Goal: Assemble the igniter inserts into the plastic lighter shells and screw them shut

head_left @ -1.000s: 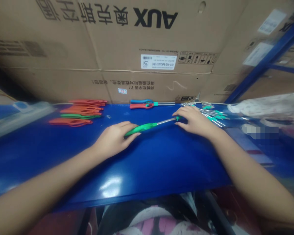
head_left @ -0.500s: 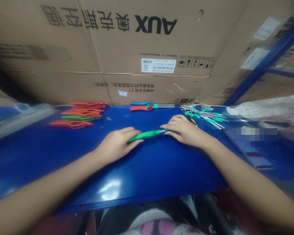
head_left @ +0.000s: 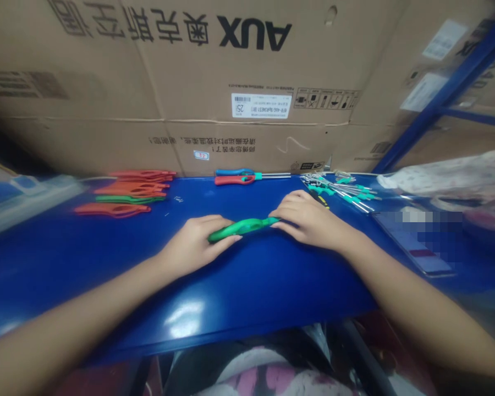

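Note:
Between my two hands is a green long-nosed lighter [head_left: 247, 225], held slightly tilted above the blue table. My left hand [head_left: 200, 239] is closed round its handle end, with the thumb along the near side. At the other end, my right hand [head_left: 303, 217] pinches the lighter's front, fingers pointing left. Those fingers hide the metal nozzle. Past my left hand lie several red-orange lighter handles [head_left: 124, 209] and a green handle [head_left: 127, 198]. Behind the hands, a blue lighter [head_left: 231, 172] and a red lighter [head_left: 233, 180], both with metal nozzles, lie side by side.
Several metal nozzles with teal collars [head_left: 350, 192] are piled at the back right, near a black-and-yellow tool [head_left: 322, 201]. A phone [head_left: 424, 258] and patterned cloth [head_left: 429, 176] lie further right. A large cardboard sheet [head_left: 181, 82] stands behind the table [head_left: 247, 286]. A clear plastic container [head_left: 37, 203] is at left.
The bit of metal that showed between the green handle and my right fingers is out of sight; green now reaches the fingertips. The view has shifted slightly.

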The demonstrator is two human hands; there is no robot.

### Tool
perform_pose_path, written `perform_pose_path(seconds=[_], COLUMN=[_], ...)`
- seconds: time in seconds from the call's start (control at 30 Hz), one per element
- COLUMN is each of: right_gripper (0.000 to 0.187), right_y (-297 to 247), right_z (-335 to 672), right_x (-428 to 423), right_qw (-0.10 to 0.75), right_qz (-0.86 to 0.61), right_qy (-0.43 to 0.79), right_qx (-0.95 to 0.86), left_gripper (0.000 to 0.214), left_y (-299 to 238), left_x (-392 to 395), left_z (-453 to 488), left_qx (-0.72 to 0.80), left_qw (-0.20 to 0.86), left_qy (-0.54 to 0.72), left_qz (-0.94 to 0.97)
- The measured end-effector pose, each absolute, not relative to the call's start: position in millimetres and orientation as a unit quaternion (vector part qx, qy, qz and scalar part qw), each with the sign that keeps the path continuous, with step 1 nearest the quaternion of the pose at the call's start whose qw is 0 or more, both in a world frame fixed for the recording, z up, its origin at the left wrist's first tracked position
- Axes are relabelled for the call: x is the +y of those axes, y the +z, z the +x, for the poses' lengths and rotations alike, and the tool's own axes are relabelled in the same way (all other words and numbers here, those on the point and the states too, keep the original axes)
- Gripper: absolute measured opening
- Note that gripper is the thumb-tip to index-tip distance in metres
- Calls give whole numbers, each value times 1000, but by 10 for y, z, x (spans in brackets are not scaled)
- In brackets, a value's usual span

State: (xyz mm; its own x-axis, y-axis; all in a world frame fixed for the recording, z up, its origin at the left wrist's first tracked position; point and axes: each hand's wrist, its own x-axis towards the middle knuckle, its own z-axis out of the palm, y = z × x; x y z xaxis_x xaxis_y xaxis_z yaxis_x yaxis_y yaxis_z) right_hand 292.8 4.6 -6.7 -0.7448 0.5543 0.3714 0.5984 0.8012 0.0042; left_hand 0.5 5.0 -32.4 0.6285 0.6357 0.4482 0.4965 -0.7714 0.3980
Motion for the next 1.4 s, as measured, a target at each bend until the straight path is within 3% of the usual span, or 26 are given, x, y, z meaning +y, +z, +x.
perform_pose_path(seconds=[0.17, 0.37, 0.43, 0.63, 0.73, 0.83, 0.97, 1.13, 1.27, 1.4], right_gripper=[28, 30, 29, 26, 26, 25, 21, 20, 21, 24], right_y=[-145, -154, -149, -178, -191, -190, -183, -184, -200, -235], right_z=[2872, 2815, 2808, 2801, 2795, 2787, 2784, 2783, 2768, 2748], right_x=[45, -20, -36, -57, -70, -78, -82, -95, -94, -89], right_qw=[182, 194, 190, 171, 186, 220, 251, 248, 230, 214], right_qz=[-274, -243, -241, -245, -238, -230, -215, -200, -204, -217], right_qy=[-120, -178, -178, -151, -148, -163, -184, -189, -171, -131], right_qx=[-937, -933, -935, -942, -942, -934, -926, -929, -936, -944], left_gripper=[32, 41, 40, 21, 19, 21, 30, 38, 35, 26], left_y=[-318, -259, -248, -283, -293, -275, -235, -221, -240, -267], left_x=[26, -10, -38, -131, -149, -159, -144, -91, -105, -160], left_z=[51, 85, 91, 48, 29, 49, 101, 118, 110, 87], left_qx=[364, 424, 420, 318, 278, 319, 426, 441, 438, 376], left_qw=[199, 421, 405, 155, 94, 143, 310, 460, 420, 234], left_qy=[297, 223, 230, 303, 309, 315, 260, 214, 218, 273], left_qz=[860, 770, 779, 885, 904, 883, 809, 741, 764, 854])
